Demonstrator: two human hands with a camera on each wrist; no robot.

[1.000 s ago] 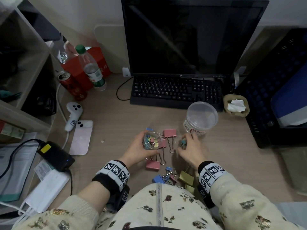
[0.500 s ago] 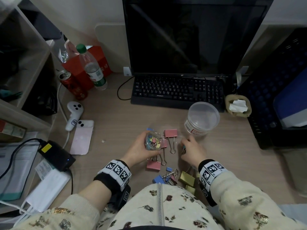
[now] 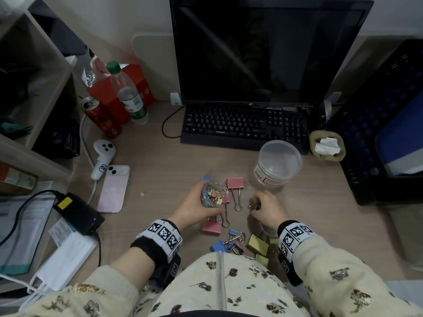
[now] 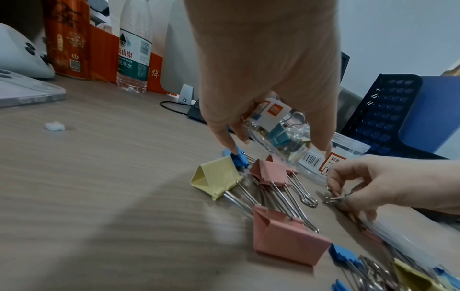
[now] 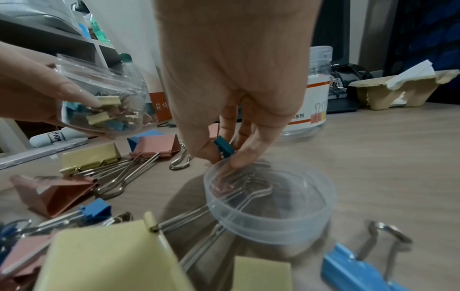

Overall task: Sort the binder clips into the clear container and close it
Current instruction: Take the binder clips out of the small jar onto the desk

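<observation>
On the wood-grain desk (image 3: 174,170), the left hand (image 3: 194,208) curls around a small crinkled clear bag (image 3: 212,194) stuffed with tiny coloured clips. The right hand (image 3: 266,208) pinches a small teal binder clip (image 5: 224,146) by its folded metal body, just above a round translucent plastic lid (image 5: 270,204). Large pink, yellow and blue clips (image 3: 211,226) with looped wire handles lie scattered between both hands. Near the keyboard (image 3: 242,126), the clear cylindrical container (image 3: 275,165) stands upright and open.
</observation>
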